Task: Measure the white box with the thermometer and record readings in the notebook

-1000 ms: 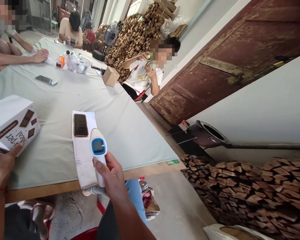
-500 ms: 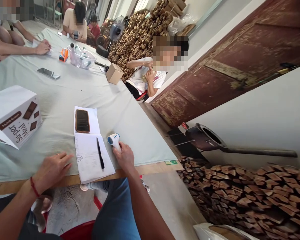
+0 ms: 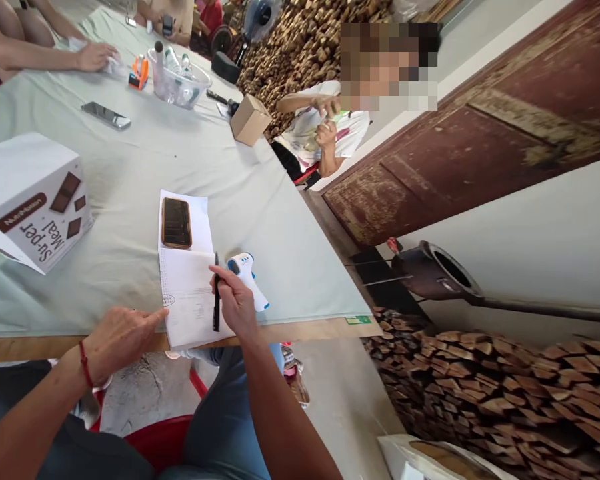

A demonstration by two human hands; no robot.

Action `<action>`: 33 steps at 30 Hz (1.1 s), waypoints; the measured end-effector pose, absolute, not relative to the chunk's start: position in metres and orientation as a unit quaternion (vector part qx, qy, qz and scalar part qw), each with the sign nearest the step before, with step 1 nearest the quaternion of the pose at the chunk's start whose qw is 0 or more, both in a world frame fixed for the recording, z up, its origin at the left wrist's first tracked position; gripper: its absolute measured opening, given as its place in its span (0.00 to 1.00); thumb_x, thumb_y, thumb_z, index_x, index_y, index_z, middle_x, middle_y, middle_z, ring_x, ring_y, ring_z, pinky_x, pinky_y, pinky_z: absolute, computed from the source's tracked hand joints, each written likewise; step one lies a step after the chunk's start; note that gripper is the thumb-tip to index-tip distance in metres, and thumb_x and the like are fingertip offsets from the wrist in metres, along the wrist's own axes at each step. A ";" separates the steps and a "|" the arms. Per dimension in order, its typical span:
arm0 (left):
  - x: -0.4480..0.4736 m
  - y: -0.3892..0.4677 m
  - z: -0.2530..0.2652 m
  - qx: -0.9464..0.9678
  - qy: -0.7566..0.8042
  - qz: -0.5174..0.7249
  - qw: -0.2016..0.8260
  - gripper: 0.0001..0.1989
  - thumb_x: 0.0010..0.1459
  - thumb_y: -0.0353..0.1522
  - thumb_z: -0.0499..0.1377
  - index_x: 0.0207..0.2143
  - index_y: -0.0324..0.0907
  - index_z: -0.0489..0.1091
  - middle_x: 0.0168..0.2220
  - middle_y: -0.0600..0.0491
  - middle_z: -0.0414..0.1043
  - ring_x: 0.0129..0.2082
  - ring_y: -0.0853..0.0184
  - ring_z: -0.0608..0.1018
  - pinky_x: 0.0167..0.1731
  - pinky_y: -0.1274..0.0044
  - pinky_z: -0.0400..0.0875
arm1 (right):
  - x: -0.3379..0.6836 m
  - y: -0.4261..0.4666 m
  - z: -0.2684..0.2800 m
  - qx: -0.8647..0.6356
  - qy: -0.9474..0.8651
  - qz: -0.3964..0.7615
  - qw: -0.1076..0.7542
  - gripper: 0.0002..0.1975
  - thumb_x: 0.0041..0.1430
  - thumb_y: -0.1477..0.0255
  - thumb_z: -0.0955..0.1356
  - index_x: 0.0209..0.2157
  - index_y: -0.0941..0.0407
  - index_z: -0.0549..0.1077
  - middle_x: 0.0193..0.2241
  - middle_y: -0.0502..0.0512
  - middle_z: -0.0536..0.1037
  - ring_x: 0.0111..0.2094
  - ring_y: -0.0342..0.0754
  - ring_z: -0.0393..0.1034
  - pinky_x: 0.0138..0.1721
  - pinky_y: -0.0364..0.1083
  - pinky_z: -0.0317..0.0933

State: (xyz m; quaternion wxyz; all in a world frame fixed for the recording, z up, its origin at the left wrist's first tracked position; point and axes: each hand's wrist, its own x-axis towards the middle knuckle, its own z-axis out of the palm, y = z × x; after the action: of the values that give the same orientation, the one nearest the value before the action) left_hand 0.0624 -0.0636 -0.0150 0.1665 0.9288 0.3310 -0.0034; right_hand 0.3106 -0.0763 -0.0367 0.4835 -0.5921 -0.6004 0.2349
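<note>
In the head view, we saw that the thermometer [image 3: 247, 277] had just been let go: half a second earlier the right hand [image 3: 234, 308] had held its grip, and now it lay on the desk [image 3: 130, 200], just beside the paper [image 3: 186, 272]. That same hand had closed its fingers around the upper part of the pen [image 3: 217, 308], which was over the paper's lower half; we could not tell whether it was lifted clear. The left hand [image 3: 123, 339] had come over to the paper's left edge, index finger stretched out and touching near the round stamp, the rest loosely curled with nothing in them that we could see. We took this to mean that attention had passed from the thermometer to the paper.

Counting, we found one pen, one thermometer, one folded paper, one dark phone [image 3: 177, 223] on its upper half and one silver phone [image 3: 106, 115] farther off. We also counted one white carton [image 3: 27, 170], one brown box [image 3: 251, 120] and one clear basin [image 3: 180, 95], whose bottles were too crowded to number.
</note>
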 end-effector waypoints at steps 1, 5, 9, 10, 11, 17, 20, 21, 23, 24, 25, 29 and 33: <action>0.064 -0.064 -0.011 0.929 0.332 -0.029 0.160 0.25 0.61 0.22 0.50 0.59 0.44 0.64 0.30 0.50 0.77 0.28 0.63 0.79 0.24 0.79 0.63 | 0.309 -0.082 -0.037 -0.560 -0.590 0.263 0.518 0.18 0.60 0.70 0.62 0.51 0.53 0.73 0.34 0.52 0.74 0.35 0.47 0.69 0.41 0.48 0.66; 0.070 -0.066 0.004 0.924 0.336 -0.093 0.157 0.24 0.61 0.20 0.50 0.59 0.43 0.63 0.32 0.50 0.78 0.32 0.61 0.80 0.26 0.78 0.63 | 0.291 -0.103 -0.038 -0.506 -0.554 0.310 0.583 0.15 0.61 0.67 0.68 0.50 0.49 0.71 0.30 0.49 0.71 0.31 0.44 0.66 0.36 0.45 0.64; 0.073 -0.065 0.008 0.918 0.341 -0.107 0.170 0.24 0.62 0.20 0.50 0.58 0.44 0.64 0.36 0.49 0.78 0.34 0.60 0.80 0.27 0.77 0.64 | 0.270 -0.109 -0.040 -0.503 -0.534 0.331 0.593 0.14 0.66 0.60 0.63 0.42 0.53 0.76 0.27 0.50 0.71 0.27 0.44 0.66 0.32 0.46 0.64; 0.073 -0.065 0.007 0.917 0.341 -0.112 0.176 0.23 0.61 0.21 0.51 0.58 0.44 0.64 0.37 0.49 0.78 0.34 0.60 0.80 0.27 0.77 0.64 | 0.267 -0.108 -0.041 -0.509 -0.525 0.346 0.588 0.15 0.65 0.59 0.63 0.41 0.54 0.76 0.26 0.50 0.71 0.27 0.44 0.66 0.32 0.46 0.65; 0.074 -0.065 0.006 0.916 0.342 -0.113 0.178 0.23 0.62 0.21 0.51 0.58 0.44 0.64 0.37 0.49 0.78 0.34 0.61 0.80 0.27 0.77 0.64 | 0.264 -0.106 -0.042 -0.520 -0.514 0.361 0.578 0.15 0.64 0.59 0.64 0.40 0.54 0.76 0.25 0.50 0.72 0.26 0.44 0.67 0.31 0.46 0.65; 0.073 -0.065 -0.002 0.917 0.344 -0.103 0.173 0.25 0.60 0.21 0.51 0.59 0.46 0.63 0.36 0.50 0.78 0.32 0.62 0.80 0.26 0.78 0.65 | 0.254 -0.095 -0.055 -0.596 -0.485 0.352 0.534 0.05 0.50 0.68 0.70 0.28 0.54 0.73 0.22 0.48 0.73 0.23 0.42 0.66 0.25 0.43 0.62; 0.073 -0.065 -0.002 0.921 0.339 -0.077 0.175 0.24 0.59 0.21 0.52 0.56 0.45 0.64 0.32 0.51 0.77 0.30 0.65 0.79 0.25 0.79 0.64 | 0.249 -0.095 -0.062 -0.602 -0.502 0.315 0.535 0.03 0.48 0.70 0.68 0.25 0.54 0.70 0.20 0.46 0.71 0.22 0.42 0.65 0.24 0.42 0.61; 0.073 -0.065 -0.002 0.922 0.336 -0.075 0.176 0.23 0.59 0.21 0.52 0.56 0.44 0.65 0.32 0.51 0.77 0.29 0.65 0.79 0.25 0.79 0.64 | 0.247 -0.096 -0.063 -0.600 -0.511 0.304 0.535 0.02 0.48 0.71 0.67 0.24 0.54 0.70 0.19 0.46 0.70 0.21 0.42 0.64 0.24 0.42 0.61; 0.073 -0.064 0.001 0.922 0.332 -0.084 0.179 0.24 0.58 0.20 0.51 0.55 0.44 0.65 0.32 0.51 0.78 0.29 0.64 0.79 0.24 0.79 0.63 | 0.246 -0.096 -0.065 -0.598 -0.529 0.287 0.530 0.03 0.48 0.71 0.66 0.23 0.53 0.69 0.18 0.45 0.69 0.21 0.42 0.63 0.24 0.42 0.60; 0.074 -0.064 0.002 0.921 0.332 -0.092 0.180 0.24 0.58 0.20 0.50 0.55 0.44 0.65 0.33 0.51 0.78 0.29 0.64 0.79 0.23 0.79 0.62 | 0.245 -0.097 -0.065 -0.597 -0.535 0.283 0.526 0.04 0.49 0.71 0.66 0.23 0.53 0.68 0.18 0.45 0.69 0.21 0.42 0.63 0.24 0.42 0.60; 0.074 -0.063 0.004 0.920 0.333 -0.098 0.180 0.24 0.58 0.20 0.50 0.55 0.44 0.65 0.33 0.51 0.78 0.29 0.64 0.79 0.23 0.79 0.62 | 0.246 -0.097 -0.065 -0.596 -0.540 0.281 0.523 0.04 0.49 0.71 0.66 0.23 0.53 0.68 0.18 0.45 0.69 0.21 0.42 0.63 0.25 0.42 0.61; 0.075 -0.063 0.007 0.918 0.335 -0.104 0.185 0.22 0.60 0.20 0.50 0.54 0.44 0.66 0.32 0.51 0.77 0.29 0.64 0.78 0.23 0.79 0.60 | 0.247 -0.097 -0.065 -0.591 -0.554 0.273 0.519 0.03 0.50 0.72 0.66 0.24 0.53 0.69 0.19 0.45 0.70 0.21 0.42 0.64 0.25 0.42 0.61; 0.075 -0.064 0.004 0.916 0.338 -0.093 0.198 0.21 0.60 0.19 0.50 0.53 0.44 0.66 0.32 0.52 0.77 0.29 0.64 0.78 0.24 0.78 0.61 | 0.247 -0.097 -0.065 -0.585 -0.567 0.275 0.510 0.03 0.51 0.72 0.66 0.25 0.53 0.69 0.19 0.45 0.70 0.21 0.42 0.64 0.25 0.42 0.61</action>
State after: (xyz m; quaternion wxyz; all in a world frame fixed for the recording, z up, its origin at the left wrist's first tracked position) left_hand 0.0749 -0.0636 0.0036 0.1977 0.9156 0.3376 -0.0926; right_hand 0.2473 -0.0973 -0.0648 0.5102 -0.5854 -0.5669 0.2749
